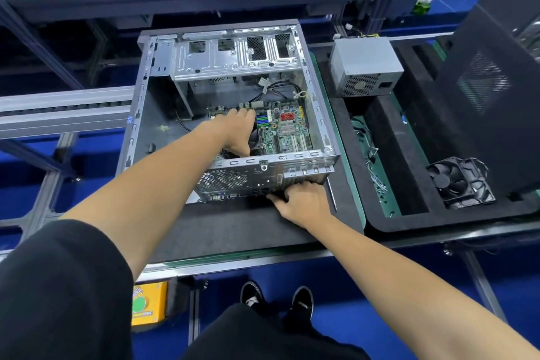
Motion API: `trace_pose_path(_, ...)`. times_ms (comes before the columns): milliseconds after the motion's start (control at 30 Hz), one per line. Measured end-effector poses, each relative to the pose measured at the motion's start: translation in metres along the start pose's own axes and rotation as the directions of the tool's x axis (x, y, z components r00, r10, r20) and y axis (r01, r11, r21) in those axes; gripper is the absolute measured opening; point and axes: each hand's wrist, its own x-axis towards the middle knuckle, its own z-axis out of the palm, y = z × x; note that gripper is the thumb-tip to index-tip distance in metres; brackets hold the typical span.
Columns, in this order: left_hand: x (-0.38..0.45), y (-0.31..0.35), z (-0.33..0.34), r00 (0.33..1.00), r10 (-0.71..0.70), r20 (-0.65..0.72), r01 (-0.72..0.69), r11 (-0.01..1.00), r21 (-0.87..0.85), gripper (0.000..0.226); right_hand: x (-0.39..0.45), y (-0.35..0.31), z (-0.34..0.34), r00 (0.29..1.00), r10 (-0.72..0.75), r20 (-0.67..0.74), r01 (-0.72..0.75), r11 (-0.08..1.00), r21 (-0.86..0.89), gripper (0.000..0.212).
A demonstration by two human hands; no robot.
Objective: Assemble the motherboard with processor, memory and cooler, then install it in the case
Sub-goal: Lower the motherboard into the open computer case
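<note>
An open grey metal case lies on a black mat, its open side up. Inside it lies the green motherboard, with a red heatsink and a silver one. My left hand reaches down into the case and covers the black cooler, fingers spread over it; whether they grip it is hidden. Outside the case, my right hand is at the lower edge of the rear panel, fingers curled against it.
A grey power supply stands to the right of the case. A black foam tray holds loose cables and a black fan. A dark case side panel leans at the far right. A screwdriver lies by the case.
</note>
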Motion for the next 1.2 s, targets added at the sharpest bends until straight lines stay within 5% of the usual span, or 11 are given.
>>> trace_pose_path(400,0.004,0.001,-0.015,0.996,0.080,0.041,-0.078,0.996,-0.044,0.067,-0.003,-0.001,0.005,0.998,0.016,-0.058,-0.012,0.997,0.076,0.066)
trace_pose_path(767,0.006,0.007,-0.018,0.990,0.025,0.141,-0.013,0.996,-0.091,0.078,-0.003,0.001,0.000,0.999,-0.001,-0.034,0.005,0.993,0.121,0.054)
trace_pose_path(1200,0.006,0.003,-0.017,0.991,0.011,0.137,0.001,0.996,-0.091,0.076,-0.008,0.001,-0.005,0.979,0.025,-0.203,0.033,0.960,0.278,0.051)
